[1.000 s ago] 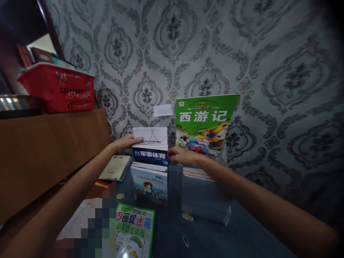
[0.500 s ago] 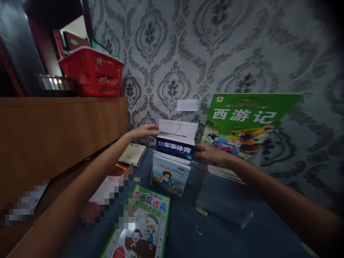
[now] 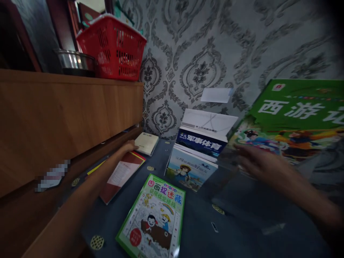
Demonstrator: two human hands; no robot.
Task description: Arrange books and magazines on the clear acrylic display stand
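Note:
My left hand (image 3: 130, 146) is at the left edge of a cream-covered book (image 3: 146, 143) lying on the table; its fingers are small and partly hidden, so a grip cannot be made out. My right hand (image 3: 254, 163), blurred, hovers right of a row of upright books, fingers stretched out and nothing visible in them. In that row a blue-covered book with a girl in a hat (image 3: 188, 170) stands in front, a dark blue book (image 3: 201, 141) behind it and a white one (image 3: 209, 120) at the back. A large green book (image 3: 303, 107) stands upright behind my right hand.
A green-edged picture book (image 3: 156, 218) lies flat in front. Beneath my left forearm is a reddish-brown booklet (image 3: 120, 175). A wooden cabinet (image 3: 67, 111) borders the left, carrying a red basket (image 3: 115, 50) and a metal pot (image 3: 76, 61). Patterned wall (image 3: 188, 46) closes the back.
My left hand has left the upright books and moved to the cream book. My right hand has come away from the row to the right. The view has turned left.

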